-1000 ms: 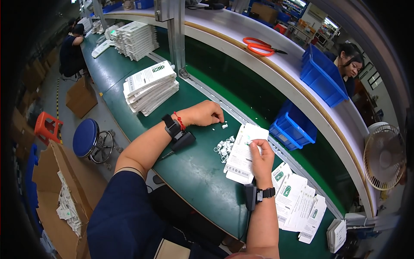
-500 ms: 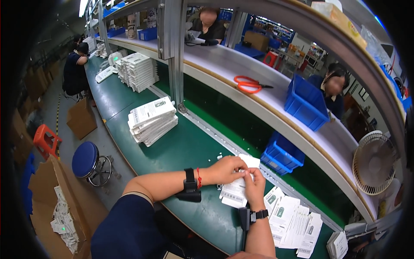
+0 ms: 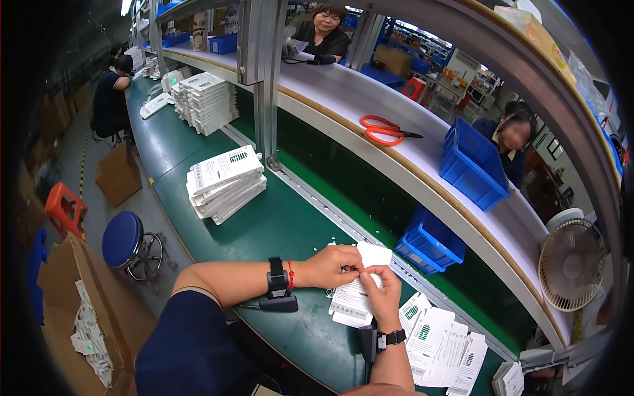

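My left hand (image 3: pixel 335 266) is closed, its fingers curled and pinched together above a white printed flat carton (image 3: pixel 351 305) on the green table. My right hand (image 3: pixel 384 294) is also closed, thumb and forefinger meeting the left fingertips. Whatever the fingertips grip is too small and covered to make out. A plain white flap or sheet (image 3: pixel 374 254) shows just beyond the hands. To the right of my right wrist lies a fanned spread of white printed cartons (image 3: pixel 432 340). Farther left on the table stands a stack of similar cartons (image 3: pixel 228 178).
Taller carton piles (image 3: pixel 203 102) stand at the far left. On the shelf ahead are orange-handled scissors (image 3: pixel 383 131), a blue bin (image 3: pixel 472 165) and a fan (image 3: pixel 571 264). Another blue bin (image 3: pixel 430 241) sits below. A cardboard box (image 3: pixel 122 317) and blue stool (image 3: pixel 123 239) are left. People sit nearby.
Both hands have shifted slightly left and nearer to me, fingertips still together over the carton. The whole view has swung a little; the stacks look unchanged.
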The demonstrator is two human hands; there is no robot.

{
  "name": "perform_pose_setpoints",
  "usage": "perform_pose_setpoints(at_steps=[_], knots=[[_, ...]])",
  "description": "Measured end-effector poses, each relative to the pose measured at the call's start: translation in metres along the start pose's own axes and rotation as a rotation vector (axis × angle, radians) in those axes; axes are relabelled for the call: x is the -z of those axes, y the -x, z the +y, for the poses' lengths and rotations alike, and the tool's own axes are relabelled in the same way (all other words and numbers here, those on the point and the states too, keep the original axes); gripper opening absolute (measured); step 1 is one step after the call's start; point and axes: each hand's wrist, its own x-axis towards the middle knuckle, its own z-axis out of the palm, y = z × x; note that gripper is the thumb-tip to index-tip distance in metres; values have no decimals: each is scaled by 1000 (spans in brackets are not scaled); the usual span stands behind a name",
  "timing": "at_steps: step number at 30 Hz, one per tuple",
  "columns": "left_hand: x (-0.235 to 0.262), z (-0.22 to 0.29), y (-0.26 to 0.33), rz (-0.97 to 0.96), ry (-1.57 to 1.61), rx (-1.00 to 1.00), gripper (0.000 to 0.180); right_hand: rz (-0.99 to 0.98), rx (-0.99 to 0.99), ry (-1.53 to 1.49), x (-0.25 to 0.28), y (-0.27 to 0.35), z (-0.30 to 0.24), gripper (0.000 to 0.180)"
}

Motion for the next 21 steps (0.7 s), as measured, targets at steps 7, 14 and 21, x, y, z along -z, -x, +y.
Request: perform_pose_setpoints(at_steps=[7, 14, 21], knots=[[0, 9, 1, 9, -14, 28, 11, -12, 9, -32, -1, 2, 3, 12], [1, 11, 0, 10, -76, -41, 17, -12, -24, -52, 1, 5, 5, 11], [1, 4, 1, -35, -36, 65, 17, -6, 1, 31, 1, 3, 8, 13]])
